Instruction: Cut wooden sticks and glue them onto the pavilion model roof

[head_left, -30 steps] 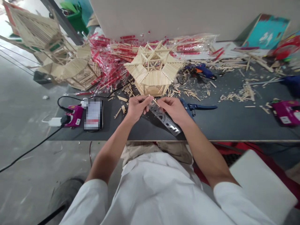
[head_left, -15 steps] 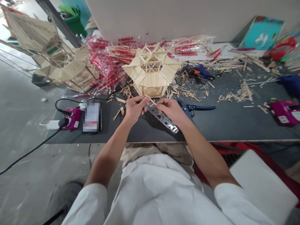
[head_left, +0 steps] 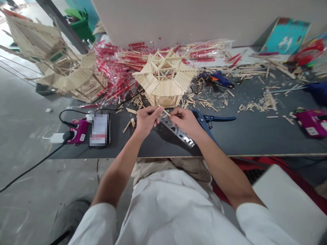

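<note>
Between my two hands is a short thin wooden stick. My left hand pinches its upper left end, and the closed fingers of my right hand grip its lower right end. Under the stick a clear stencil ruler slants toward the table edge; whether my fingers also hold it I cannot tell. Just beyond my hands stands a small pavilion-like model built of wooden sticks. Blue-handled cutters lie beside my right hand, partly hidden by the forearm.
A phone and a purple power strip with cables lie at left. Behind the model are red-and-clear wrappers. A blue glue gun and stick scraps are at right. A larger stick model stands far left.
Hardly anything differs. Both hands keep their pinch on the stick over the ruler, and the whole view has shifted very slightly.
</note>
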{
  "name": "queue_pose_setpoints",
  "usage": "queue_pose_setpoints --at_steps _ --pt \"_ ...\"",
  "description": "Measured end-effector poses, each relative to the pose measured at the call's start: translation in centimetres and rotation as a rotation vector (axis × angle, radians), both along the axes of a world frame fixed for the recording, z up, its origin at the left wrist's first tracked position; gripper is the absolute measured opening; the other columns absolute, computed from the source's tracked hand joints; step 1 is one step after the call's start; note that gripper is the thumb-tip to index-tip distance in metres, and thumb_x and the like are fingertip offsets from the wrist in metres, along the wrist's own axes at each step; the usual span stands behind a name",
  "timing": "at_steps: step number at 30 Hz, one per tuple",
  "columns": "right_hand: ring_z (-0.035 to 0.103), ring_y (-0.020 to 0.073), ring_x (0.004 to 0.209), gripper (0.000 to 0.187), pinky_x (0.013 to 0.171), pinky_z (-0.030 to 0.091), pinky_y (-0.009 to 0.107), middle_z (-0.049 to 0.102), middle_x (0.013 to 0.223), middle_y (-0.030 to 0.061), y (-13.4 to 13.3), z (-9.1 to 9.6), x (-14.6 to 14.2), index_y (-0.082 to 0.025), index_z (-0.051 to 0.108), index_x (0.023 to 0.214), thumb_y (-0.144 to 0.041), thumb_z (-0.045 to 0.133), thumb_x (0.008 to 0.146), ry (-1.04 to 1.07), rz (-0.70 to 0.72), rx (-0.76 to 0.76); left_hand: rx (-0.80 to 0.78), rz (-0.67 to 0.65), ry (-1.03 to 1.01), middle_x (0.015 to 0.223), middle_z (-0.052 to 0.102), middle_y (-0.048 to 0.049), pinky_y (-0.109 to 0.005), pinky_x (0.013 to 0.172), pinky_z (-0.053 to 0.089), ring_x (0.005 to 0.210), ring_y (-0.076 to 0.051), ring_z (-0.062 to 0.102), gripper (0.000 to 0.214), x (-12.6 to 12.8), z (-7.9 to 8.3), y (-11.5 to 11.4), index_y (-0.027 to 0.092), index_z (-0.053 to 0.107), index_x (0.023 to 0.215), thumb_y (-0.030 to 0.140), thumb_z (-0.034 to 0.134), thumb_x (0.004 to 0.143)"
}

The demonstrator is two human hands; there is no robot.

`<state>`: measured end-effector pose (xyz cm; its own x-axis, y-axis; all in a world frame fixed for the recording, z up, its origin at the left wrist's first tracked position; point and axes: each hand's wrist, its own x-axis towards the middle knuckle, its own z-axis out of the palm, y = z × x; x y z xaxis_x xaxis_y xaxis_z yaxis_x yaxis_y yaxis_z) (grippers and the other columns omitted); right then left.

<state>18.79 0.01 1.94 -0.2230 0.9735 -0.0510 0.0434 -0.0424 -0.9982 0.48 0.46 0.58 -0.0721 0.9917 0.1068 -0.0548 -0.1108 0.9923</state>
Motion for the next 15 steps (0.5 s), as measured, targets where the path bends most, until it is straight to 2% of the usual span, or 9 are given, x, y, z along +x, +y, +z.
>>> queue_pose_setpoints --at_steps 6,15 --pt "0.054 0.0118 0.055 0.012 0.056 0.042 0.028 0.058 0.062 -0.0040 -0.01 -0.12 -0.21 -0.020 0.061 0.073 -0.027 0.071 0.074 0.012 -0.014 -0.008 -0.004 -0.014 0.008 0.048 0.056 0.0020 -0.017 0.034 0.028 0.035 -0.004 0.043 0.043 -0.07 0.02 0.02 0.015 0.073 0.066 0.054 0.083 0.083" --pt "0.054 0.0123 0.056 0.013 0.057 0.041 0.028 0.059 0.063 -0.0035 -0.04 -0.32 -0.09 -0.021 0.060 0.073 -0.027 0.071 0.075 0.013 -0.009 -0.007 -0.025 -0.009 -0.001 0.048 0.057 0.0020 -0.016 0.035 0.030 0.036 -0.004 0.044 0.041 -0.06 0.16 -0.10 0.015 0.074 0.068 0.052 0.083 0.083"
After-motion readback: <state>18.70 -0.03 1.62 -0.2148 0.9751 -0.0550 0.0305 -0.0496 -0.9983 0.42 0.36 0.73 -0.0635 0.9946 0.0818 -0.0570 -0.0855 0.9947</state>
